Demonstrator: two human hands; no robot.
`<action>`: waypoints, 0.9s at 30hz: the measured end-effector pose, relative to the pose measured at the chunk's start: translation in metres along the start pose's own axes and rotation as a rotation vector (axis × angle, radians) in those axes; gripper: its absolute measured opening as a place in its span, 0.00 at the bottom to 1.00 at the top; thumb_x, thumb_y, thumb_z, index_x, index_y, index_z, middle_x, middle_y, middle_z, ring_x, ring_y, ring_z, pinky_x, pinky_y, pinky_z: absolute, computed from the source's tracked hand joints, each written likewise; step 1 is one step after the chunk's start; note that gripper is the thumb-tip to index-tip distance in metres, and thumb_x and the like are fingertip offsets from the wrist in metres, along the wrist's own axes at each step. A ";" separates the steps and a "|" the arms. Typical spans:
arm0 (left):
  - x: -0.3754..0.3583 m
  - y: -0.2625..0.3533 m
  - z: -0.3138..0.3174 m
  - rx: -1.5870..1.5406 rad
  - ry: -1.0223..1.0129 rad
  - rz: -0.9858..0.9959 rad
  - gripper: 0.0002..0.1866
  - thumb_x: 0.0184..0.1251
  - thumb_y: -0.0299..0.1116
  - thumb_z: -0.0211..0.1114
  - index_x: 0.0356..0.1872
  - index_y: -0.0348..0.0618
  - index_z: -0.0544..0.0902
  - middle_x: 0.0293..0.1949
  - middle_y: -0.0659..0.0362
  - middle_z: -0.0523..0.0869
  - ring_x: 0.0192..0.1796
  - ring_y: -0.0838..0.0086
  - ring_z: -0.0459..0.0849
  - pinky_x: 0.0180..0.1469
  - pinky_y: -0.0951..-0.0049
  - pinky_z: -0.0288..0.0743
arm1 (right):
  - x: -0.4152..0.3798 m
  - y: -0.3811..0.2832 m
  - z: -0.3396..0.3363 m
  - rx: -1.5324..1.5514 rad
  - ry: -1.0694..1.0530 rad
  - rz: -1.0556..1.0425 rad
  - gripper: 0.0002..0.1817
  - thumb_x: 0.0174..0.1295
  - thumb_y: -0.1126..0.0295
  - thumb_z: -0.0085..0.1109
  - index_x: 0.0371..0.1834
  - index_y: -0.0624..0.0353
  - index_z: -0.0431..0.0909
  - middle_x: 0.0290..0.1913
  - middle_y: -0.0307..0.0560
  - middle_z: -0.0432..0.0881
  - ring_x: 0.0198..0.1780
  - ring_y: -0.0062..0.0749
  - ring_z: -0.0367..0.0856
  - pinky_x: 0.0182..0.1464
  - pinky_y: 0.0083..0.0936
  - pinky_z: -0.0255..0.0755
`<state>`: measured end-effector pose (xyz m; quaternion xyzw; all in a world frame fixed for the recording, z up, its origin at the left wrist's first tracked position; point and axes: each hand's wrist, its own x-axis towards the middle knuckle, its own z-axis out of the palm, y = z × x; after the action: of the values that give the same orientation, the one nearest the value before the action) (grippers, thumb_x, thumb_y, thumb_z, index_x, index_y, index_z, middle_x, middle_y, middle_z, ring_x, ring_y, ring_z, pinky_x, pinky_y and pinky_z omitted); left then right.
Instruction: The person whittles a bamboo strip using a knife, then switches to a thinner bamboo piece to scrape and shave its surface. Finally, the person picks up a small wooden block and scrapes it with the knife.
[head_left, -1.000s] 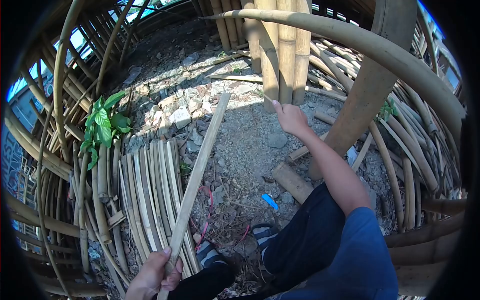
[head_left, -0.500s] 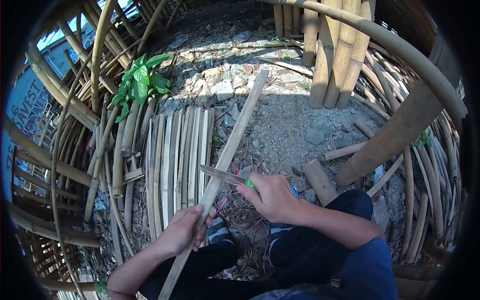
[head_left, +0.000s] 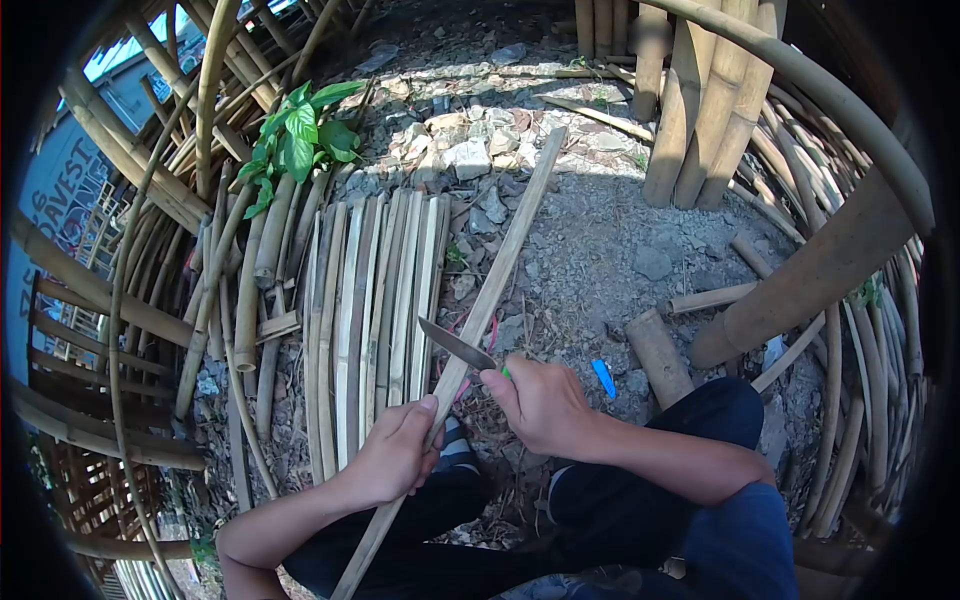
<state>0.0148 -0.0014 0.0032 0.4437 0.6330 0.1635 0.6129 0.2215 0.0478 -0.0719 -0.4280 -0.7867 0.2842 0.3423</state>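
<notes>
Left hand [head_left: 392,455] fingers wrap the bamboo strip [head_left: 498,270]; right hand [head_left: 540,402] fingers clench a knife [head_left: 456,343], blade touching strip.

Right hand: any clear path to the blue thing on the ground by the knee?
Probably yes. The blue object lies in the open just beside the right hand; nothing lies between, but that hand holds the knife.

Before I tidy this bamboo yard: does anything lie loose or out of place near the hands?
A small blue object lies loose on the gravel beside the right hand, which holds a knife across the bamboo strip gripped by the left hand.
</notes>
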 end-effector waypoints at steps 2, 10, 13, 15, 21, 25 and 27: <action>-0.002 0.000 0.002 0.018 -0.017 -0.012 0.28 0.85 0.51 0.35 0.31 0.41 0.72 0.14 0.62 0.69 0.13 0.77 0.68 0.15 0.75 0.64 | 0.012 0.014 -0.014 -0.032 0.019 0.088 0.26 0.75 0.53 0.51 0.24 0.64 0.72 0.16 0.60 0.76 0.18 0.58 0.78 0.23 0.50 0.70; 0.003 0.005 0.009 -0.086 -0.016 -0.124 0.27 0.84 0.51 0.36 0.27 0.43 0.68 0.12 0.63 0.64 0.12 0.78 0.63 0.13 0.75 0.58 | -0.030 -0.028 0.002 0.059 -0.146 -0.075 0.22 0.74 0.58 0.55 0.24 0.63 0.70 0.17 0.59 0.74 0.19 0.57 0.78 0.22 0.46 0.68; 0.005 -0.002 0.000 -0.281 -0.174 -0.088 0.27 0.84 0.52 0.36 0.29 0.43 0.69 0.13 0.64 0.65 0.13 0.78 0.64 0.13 0.75 0.58 | -0.023 -0.019 0.004 0.074 -0.021 -0.108 0.23 0.74 0.57 0.55 0.24 0.63 0.71 0.16 0.58 0.74 0.19 0.57 0.78 0.22 0.46 0.69; -0.002 0.001 0.003 -0.242 -0.144 -0.080 0.26 0.84 0.52 0.36 0.29 0.43 0.69 0.13 0.64 0.64 0.13 0.78 0.63 0.13 0.75 0.57 | -0.013 -0.006 -0.003 0.039 -0.010 -0.036 0.24 0.74 0.55 0.53 0.25 0.64 0.72 0.17 0.59 0.76 0.19 0.57 0.79 0.22 0.48 0.70; -0.001 0.004 -0.001 -0.326 -0.169 -0.134 0.25 0.84 0.51 0.37 0.29 0.44 0.68 0.12 0.66 0.61 0.13 0.79 0.61 0.13 0.77 0.54 | -0.003 0.006 -0.013 0.081 0.012 0.152 0.24 0.74 0.54 0.54 0.26 0.64 0.75 0.18 0.59 0.78 0.20 0.58 0.80 0.23 0.47 0.72; -0.003 0.010 0.002 -0.361 -0.202 -0.175 0.25 0.84 0.51 0.37 0.29 0.45 0.67 0.12 0.66 0.61 0.12 0.80 0.60 0.13 0.78 0.53 | -0.023 -0.022 -0.002 0.100 -0.089 -0.116 0.23 0.73 0.55 0.55 0.26 0.63 0.75 0.18 0.58 0.78 0.20 0.56 0.80 0.23 0.47 0.72; -0.004 0.010 0.002 -0.362 -0.213 -0.177 0.26 0.83 0.52 0.37 0.27 0.46 0.67 0.11 0.66 0.60 0.11 0.80 0.58 0.11 0.78 0.52 | -0.024 -0.023 -0.001 0.108 -0.095 -0.140 0.23 0.72 0.55 0.56 0.25 0.63 0.74 0.18 0.58 0.78 0.20 0.56 0.80 0.23 0.47 0.73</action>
<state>0.0197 0.0005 0.0130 0.2841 0.5615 0.1721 0.7579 0.2212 0.0164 -0.0612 -0.3389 -0.8135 0.3214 0.3464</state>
